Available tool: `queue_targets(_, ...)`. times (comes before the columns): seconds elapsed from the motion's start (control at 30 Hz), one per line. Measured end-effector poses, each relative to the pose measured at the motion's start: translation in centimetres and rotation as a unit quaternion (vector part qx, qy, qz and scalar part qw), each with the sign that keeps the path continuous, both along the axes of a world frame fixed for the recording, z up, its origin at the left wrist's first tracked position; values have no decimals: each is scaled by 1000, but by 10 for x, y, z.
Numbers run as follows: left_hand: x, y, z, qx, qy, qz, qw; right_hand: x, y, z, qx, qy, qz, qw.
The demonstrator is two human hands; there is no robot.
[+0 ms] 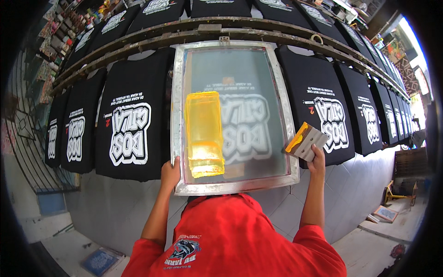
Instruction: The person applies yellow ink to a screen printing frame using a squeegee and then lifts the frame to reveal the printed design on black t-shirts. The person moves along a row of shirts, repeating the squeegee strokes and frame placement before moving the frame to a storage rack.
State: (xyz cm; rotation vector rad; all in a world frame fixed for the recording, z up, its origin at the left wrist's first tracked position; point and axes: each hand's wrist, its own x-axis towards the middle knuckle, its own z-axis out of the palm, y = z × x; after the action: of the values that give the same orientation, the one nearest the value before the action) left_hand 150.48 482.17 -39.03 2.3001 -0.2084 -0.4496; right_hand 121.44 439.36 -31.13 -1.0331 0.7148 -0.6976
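We had our left hand (171, 173) clamped on the screen frame (237, 187) between black shirts (130, 94), probably steadying it. Our right hand (317, 159) gripped the squeegee (312, 144) at the frame's right side, inky edge inward, maybe against drips.

I list: near left, a flat rectangular blue panel with a pale printed pattern (102, 261), on the floor; left, a dark metal grille of curved bars (28, 123); far left, crowded small coloured containers (57, 46); right, a yellow-framed object (400, 197), a small blue-printed panel (386, 213) near it; far right, a pale tan ring (321, 38).
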Motion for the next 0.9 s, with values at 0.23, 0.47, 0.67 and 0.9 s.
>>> queue_targets(0.23, 5, 2, -5, -4, 45, -23, 999, 111, 50, 98, -199, 114, 128, 965)
queue_targets(0.47, 6, 0, -6, -22, 8, -5, 1000, 312, 140, 96, -692, 309, 263, 598)
queue_targets(0.67, 8, 3, -19, -22, 23, -40, 999, 371, 170, 44, -726, 395, 267, 496)
queue_targets(0.9, 10, 13, -12, -61, 103, -44, 992, 344, 202, 0, -742, 398, 220, 492)
